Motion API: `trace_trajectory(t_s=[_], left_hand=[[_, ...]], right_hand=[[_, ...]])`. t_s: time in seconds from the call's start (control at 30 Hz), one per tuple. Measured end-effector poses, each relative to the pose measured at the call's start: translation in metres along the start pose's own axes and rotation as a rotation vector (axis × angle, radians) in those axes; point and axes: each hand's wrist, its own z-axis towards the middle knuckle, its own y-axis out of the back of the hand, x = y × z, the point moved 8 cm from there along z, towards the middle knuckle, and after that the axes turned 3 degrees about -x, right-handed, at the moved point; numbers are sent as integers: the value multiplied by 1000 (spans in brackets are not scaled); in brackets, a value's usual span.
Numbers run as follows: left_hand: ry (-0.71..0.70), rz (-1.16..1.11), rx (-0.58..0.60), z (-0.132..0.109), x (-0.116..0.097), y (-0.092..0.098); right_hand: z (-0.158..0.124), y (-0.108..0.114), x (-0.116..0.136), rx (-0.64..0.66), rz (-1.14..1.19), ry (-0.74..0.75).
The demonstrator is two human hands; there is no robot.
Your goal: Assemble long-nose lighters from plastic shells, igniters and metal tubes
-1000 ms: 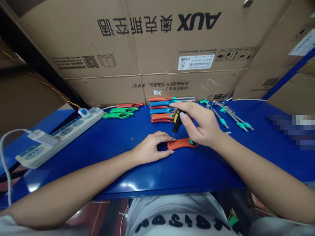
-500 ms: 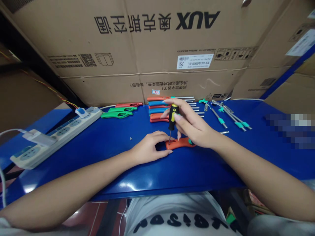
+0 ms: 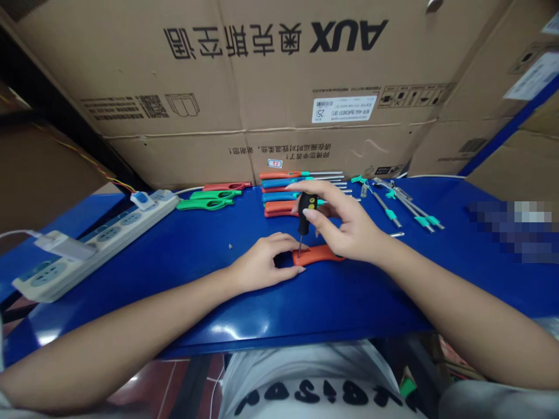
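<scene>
Your screwdriver (image 3: 303, 223) stands at the left end of the handle (image 3: 321, 254) on your table (image 3: 244, 323), with the power strip (image 3: 101, 237) well to that handle's left, the row of handles (image 3: 282, 208) directly behind it, rod assemblies (image 3: 390, 213) behind it to the right, and the carton (image 3: 271, 105) farther behind.

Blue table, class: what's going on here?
A person's right hand holds a black-and-yellow screwdriver nearly upright, its tip at the left end of an orange handle. The left hand grips that same end. Behind, orange and blue handles lie in a row; metal rods with teal pieces lie to the right.
</scene>
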Motion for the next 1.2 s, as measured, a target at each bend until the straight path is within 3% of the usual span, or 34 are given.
trace_trajectory(t_s=[0.1,0.17,0.33,0.53,0.73,0.9,1.1,1.2], left_hand=[[-9,1,-8,0,1,0],[-18,-2,-8,0,0,0],[-15,5,5,1,-1,0],[-17,-3,-2,0,0,-1],[-6,9,3,0,-2,0],[-15,26,-7,0,-2,1],[-22,26,-2,1,-2,1],[-16,36,-2,0,-1,1]], right_hand=[[-3,9,7,-115,-260,96],[-3,9,12,-121,-343,120],[1,1,12,-18,-146,31],[-1,10,17,-107,-358,124],[3,5,12,0,-134,38],[-2,8,20,-81,-344,174],[0,0,19,3,-131,92],[-1,4,18,-58,-272,133]])
